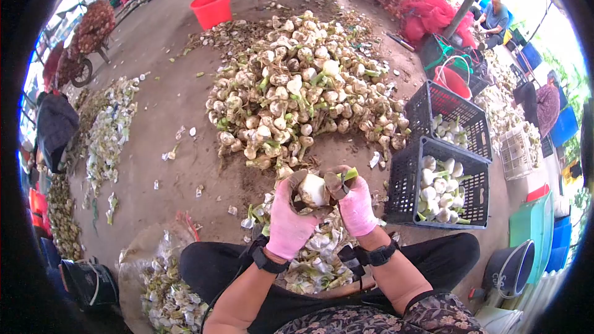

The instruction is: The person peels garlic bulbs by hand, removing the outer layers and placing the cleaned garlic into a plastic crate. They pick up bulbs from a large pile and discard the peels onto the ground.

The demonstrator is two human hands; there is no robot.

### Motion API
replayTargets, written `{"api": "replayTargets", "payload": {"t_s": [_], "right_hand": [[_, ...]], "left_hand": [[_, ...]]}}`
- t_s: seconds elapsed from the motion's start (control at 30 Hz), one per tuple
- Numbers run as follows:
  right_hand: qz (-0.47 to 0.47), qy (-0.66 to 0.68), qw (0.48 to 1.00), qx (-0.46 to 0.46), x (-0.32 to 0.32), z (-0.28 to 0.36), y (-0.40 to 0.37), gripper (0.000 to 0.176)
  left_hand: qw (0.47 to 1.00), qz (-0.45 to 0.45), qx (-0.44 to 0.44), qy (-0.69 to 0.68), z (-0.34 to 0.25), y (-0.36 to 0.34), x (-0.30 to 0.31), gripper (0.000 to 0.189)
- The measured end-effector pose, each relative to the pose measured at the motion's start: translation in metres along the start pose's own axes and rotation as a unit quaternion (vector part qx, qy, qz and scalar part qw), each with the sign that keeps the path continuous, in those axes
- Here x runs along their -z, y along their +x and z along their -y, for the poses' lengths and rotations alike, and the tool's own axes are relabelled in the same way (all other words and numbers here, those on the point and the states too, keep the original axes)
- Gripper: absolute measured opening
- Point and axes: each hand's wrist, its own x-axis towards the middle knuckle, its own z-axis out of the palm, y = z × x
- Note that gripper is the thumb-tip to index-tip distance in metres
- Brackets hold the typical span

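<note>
Between my two hands is a garlic bulb (314, 190), part white and peeled, part still in brown skin. My left hand (292, 218), in a pink glove with dirty dark fingers, is closed around the bulb's left side. My right hand (356, 204), gloved the same way, pinches at the stem side, where a green stem end (351, 174) sticks out. Whether a small tool is in the right fingers cannot be made out. Just beyond my hands lies a large heap of unpeeled garlic (291, 86). Peeled skins (318, 260) lie below, between my legs.
At right, a black crate (402, 195) holds cleaned white garlic, with a second crate (427, 102) behind it. A red bucket (211, 8) stands beyond the heap. Skin scraps (111, 127) litter the left floor. A dark bucket (508, 268) is at lower right. Two people sit at far right.
</note>
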Motion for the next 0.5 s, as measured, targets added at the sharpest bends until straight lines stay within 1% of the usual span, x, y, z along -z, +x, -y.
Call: {"api": "replayTargets", "payload": {"t_s": [0.03, 0.07, 0.1, 0.13, 0.27, 0.33, 0.37, 0.4, 0.43, 0.47, 0.5], "right_hand": [[0.002, 0.0, 1.0, 0.0, 0.0, 0.002, -0.001, 0.027], [0.025, -0.021, 0.999, -0.003, 0.001, 0.004, -0.002, 0.03], [0.048, -0.042, 0.998, -0.004, 0.003, 0.006, -0.002, 0.033], [0.051, -0.056, 0.997, -0.009, 0.002, 0.011, -0.004, 0.03], [0.052, -0.088, 0.995, -0.006, 0.008, 0.015, -0.004, 0.023], [0.047, -0.205, 0.977, 0.031, 0.013, 0.017, -0.003, 0.022], [0.046, -0.204, 0.977, 0.033, 0.016, 0.013, -0.001, 0.022], [0.046, -0.217, 0.971, 0.087, 0.021, 0.003, 0.003, 0.021], [0.046, -0.23, 0.962, 0.14, 0.021, 0.001, 0.005, 0.021], [0.045, -0.23, 0.962, 0.139, 0.023, 0.001, 0.004, 0.021], [0.043, -0.218, 0.971, 0.092, 0.024, 0.003, 0.003, 0.019]], "left_hand": [[1.0, 0.0, 0.007, 0.014, -0.002, 0.0, 0.002, 0.068], [1.0, -0.001, 0.006, 0.014, -0.003, 0.001, 0.004, 0.068], [0.999, -0.003, 0.026, -0.043, -0.003, 0.002, 0.006, 0.067], [0.994, -0.005, 0.046, -0.1, -0.003, 0.003, 0.007, 0.066], [0.992, 0.016, 0.035, -0.117, 0.006, 0.003, 0.01, 0.062], [0.974, 0.003, 0.094, -0.204, 0.007, -0.001, 0.013, 0.054], [0.975, 0.004, 0.093, -0.203, 0.005, 0.0, 0.014, 0.054], [0.94, 0.027, 0.164, -0.298, 0.001, 0.001, 0.016, 0.051], [0.89, 0.049, 0.234, -0.388, -0.001, 0.001, 0.018, 0.049], [0.861, 0.094, 0.237, -0.44, 0.013, 0.002, 0.02, 0.043], [0.861, 0.094, 0.237, -0.439, 0.022, 0.001, 0.018, 0.043]]}}
